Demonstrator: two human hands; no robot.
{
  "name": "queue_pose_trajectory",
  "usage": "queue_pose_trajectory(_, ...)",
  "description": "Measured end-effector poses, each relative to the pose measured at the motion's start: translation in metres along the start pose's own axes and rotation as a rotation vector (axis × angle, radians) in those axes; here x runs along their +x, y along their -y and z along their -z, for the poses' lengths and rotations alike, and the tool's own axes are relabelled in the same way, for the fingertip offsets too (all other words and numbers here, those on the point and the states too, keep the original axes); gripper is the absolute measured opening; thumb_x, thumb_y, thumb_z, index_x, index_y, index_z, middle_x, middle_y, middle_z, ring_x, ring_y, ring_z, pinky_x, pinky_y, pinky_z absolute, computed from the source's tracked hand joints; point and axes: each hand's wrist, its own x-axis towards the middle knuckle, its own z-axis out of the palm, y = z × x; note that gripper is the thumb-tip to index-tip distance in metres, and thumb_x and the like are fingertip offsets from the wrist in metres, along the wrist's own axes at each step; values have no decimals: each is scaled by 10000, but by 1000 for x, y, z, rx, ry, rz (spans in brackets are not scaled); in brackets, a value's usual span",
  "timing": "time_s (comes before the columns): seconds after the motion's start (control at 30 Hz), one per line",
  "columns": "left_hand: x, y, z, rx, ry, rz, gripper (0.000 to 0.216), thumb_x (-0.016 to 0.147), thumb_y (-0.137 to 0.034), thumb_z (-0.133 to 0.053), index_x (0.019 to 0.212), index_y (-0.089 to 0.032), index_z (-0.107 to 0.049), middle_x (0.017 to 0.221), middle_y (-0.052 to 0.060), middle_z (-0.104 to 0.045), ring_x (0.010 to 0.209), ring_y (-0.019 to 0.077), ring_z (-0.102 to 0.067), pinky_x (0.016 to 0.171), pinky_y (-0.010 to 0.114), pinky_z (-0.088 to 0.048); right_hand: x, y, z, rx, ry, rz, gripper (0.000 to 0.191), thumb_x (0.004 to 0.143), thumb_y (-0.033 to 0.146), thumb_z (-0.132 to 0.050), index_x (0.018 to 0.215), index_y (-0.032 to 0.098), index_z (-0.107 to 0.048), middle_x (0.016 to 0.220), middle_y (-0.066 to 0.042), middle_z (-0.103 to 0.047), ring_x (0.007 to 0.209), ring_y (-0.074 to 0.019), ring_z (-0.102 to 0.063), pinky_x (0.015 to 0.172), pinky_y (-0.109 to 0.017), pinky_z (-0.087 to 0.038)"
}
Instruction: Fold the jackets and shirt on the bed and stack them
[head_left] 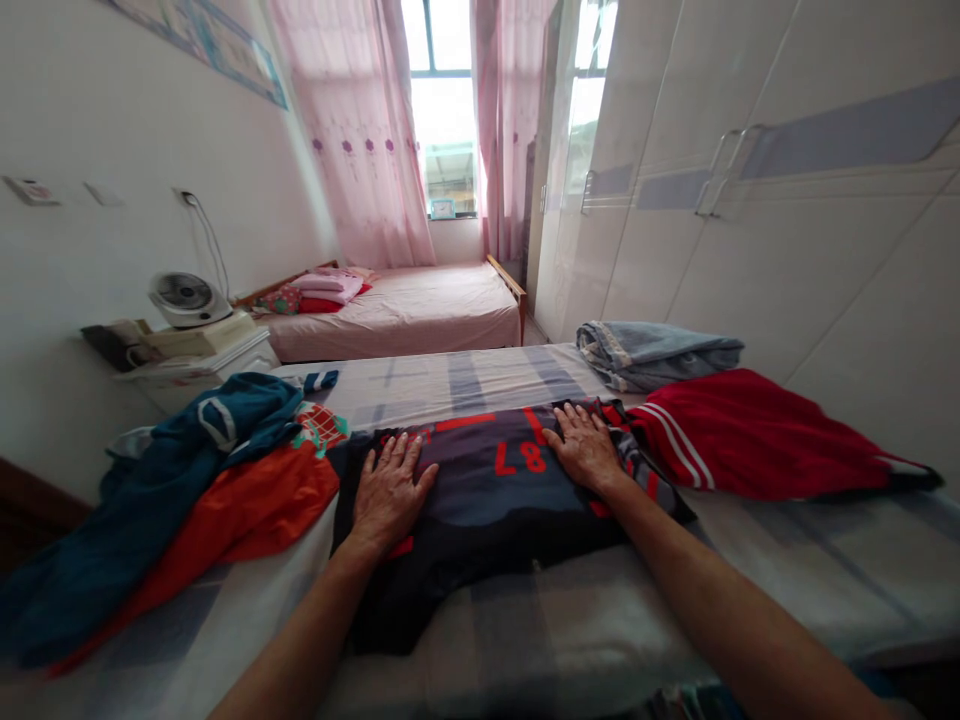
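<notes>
Presses left hand (390, 492) and right hand (583, 450) flat on the dark shirt (487, 505), palms down, fingers (402, 447) spread and released, grasping nothing. Lies on the near bed (570, 630), red "87" showing between the hands. Just left, orange garment (255, 500) and teal garment (172, 460); right, red garment (750, 435) and folded jeans (652, 352).

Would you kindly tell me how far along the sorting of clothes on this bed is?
The jeans at the far edge look folded already. The left hand and right hand press flat on the dark shirt. The blue top, orange top and red garment lie loose, seemingly left to do.
</notes>
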Motion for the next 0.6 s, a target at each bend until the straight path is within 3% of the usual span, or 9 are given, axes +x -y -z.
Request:
queue_pose_trajectory(0.2, -28, 18, 4, 9, -30, 37, 493, 939, -346, -309, 1353, -111, -438, 1440, 153, -378, 1336, 289, -328, 1060, 509, -274, -4, 1, 2, 43, -10, 10, 614, 928, 505, -248, 1392, 128, -390, 1463, -117, -350, 1360, -239, -265, 1096, -404, -163)
queue_pose_trajectory(0.3, -36, 25, 0, -59, -128, 117, 479, 928, -323, -312, 1333, -105, -444, 1434, 169, -381, 1326, 290, -342, 1045, 509, -312, -6, 1, 5, 53, -11, 10, 607, 927, 497, -264, 1392, 127, -390, 1462, -121, -349, 1357, -243, -272, 1094, -406, -169)
queue_pose_trajectory(0.43, -41, 38, -9, -188, -285, 222, 575, 890, -382, -344, 1306, 12, -394, 1349, 265, -416, 1302, 317, -364, 1048, 451, -346, -8, 1, 5, 66, -7, 9, 596, 929, 482, -272, 1391, 124, -390, 1466, -128, -339, 1360, -247, -265, 1092, -418, -173)
queue_pose_trajectory(0.6, -48, 56, 4, -380, -129, 391, 657, 802, -454, -459, 1236, 39, -451, 1230, 294, -515, 1196, 386, -474, 1001, 494, -380, -5, 6, 17, 96, 23, 31, 568, 932, 450, -283, 1372, 117, -414, 1455, -140, -356, 1346, -258, -297, 1071, -432, -225)
